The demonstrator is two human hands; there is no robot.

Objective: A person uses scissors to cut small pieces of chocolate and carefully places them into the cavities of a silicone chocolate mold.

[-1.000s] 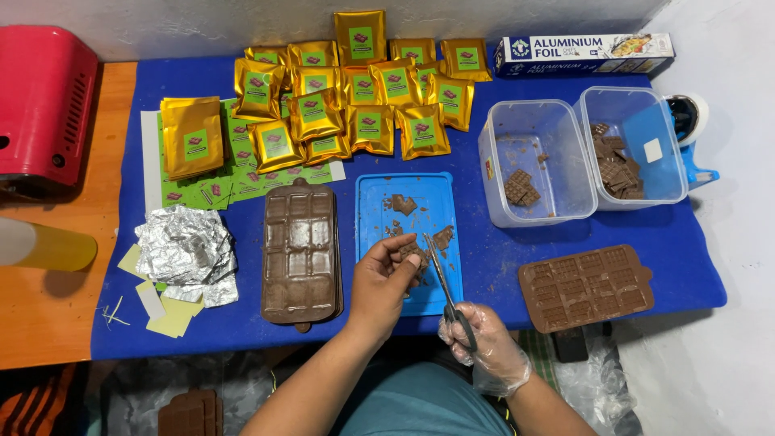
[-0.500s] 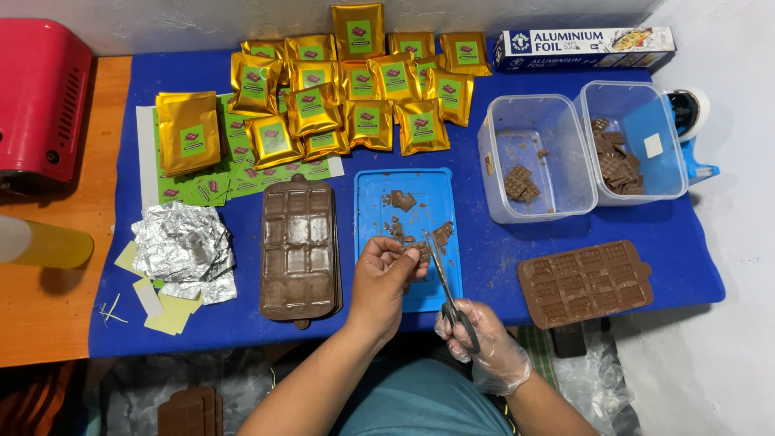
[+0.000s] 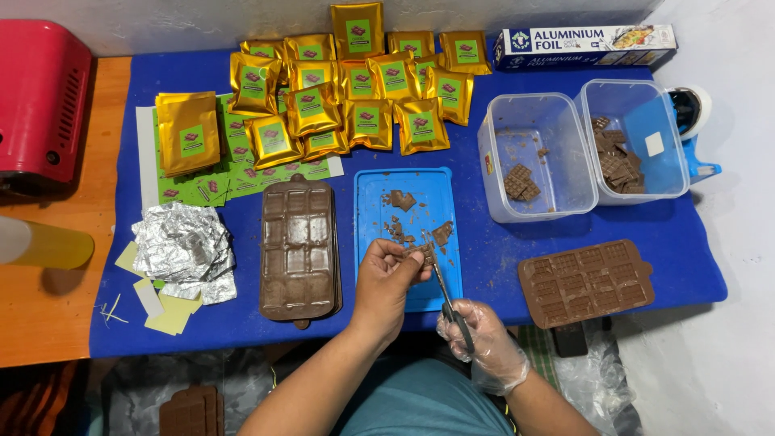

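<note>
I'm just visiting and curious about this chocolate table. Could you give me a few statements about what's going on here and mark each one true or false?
1. The right hand wears a clear glove and holds scissors. True.
2. The left hand is gloved too. False: it is bare and pinches a chocolate piece.
3. The cutting happens over a blue tray. True.
4. The gold pouches lie on the orange surface. False: they lie on the blue cloth.
5. Both clear tubs hold chocolate. True.

Left hand point(image 3: 387, 282) bare, forearm extended forward, fingers pinched together at the tips. Right hand point(image 3: 483, 343) gloved, fingers curled closed, held nearer the body.
</note>
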